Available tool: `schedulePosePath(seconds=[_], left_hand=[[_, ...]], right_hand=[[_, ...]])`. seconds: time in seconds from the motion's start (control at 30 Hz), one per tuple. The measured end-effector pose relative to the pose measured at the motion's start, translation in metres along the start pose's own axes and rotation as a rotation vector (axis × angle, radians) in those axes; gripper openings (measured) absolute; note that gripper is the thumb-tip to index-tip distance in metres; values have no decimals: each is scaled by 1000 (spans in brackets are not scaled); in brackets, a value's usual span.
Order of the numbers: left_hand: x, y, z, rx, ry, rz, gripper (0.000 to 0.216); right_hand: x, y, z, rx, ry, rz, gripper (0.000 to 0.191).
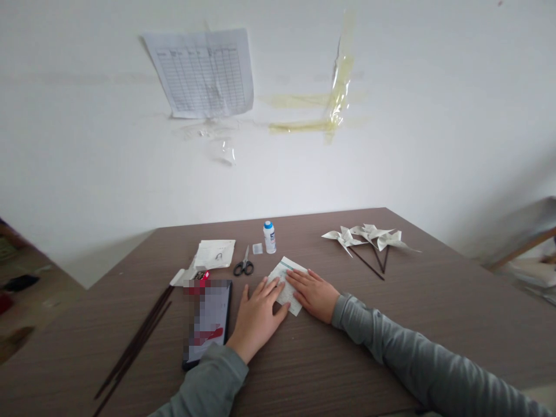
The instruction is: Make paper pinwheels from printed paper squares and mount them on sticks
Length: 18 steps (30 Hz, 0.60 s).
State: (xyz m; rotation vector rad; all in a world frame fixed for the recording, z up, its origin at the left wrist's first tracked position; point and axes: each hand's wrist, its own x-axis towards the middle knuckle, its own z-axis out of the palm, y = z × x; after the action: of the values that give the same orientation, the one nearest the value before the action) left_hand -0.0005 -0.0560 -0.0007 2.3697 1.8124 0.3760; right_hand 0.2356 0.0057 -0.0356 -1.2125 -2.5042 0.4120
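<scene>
From my remote seat, I see the left hand point(258, 317) and right hand point(316, 294) palm-down, fingers extended and clamped on nothing, over the paper sheet point(286, 294) mid-table. I judge they press it to hold it flat. The scissors point(244, 267) and bottle point(270, 240) sit just beyond, probably for easy reach. The hands hide much of the sheet, pixelation masks the phone's point(219, 313) left side, and I can't read the bottle's label.
</scene>
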Motion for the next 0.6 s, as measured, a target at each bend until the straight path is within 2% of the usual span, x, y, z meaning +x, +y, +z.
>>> schedulePosePath(seconds=[0.3, 0.43, 0.6], left_hand=[[-7, -5, -4, 54, 94, -22, 55], [-9, -10, 0, 53, 142, -29, 57], [-8, -16, 3, 53, 140, -44, 61]], right_hand=[[-6, 7, -1, -114, 37, 160, 68], [-10, 16, -2, -177, 31, 254, 79], [-12, 21, -3, -188, 27, 313, 88]])
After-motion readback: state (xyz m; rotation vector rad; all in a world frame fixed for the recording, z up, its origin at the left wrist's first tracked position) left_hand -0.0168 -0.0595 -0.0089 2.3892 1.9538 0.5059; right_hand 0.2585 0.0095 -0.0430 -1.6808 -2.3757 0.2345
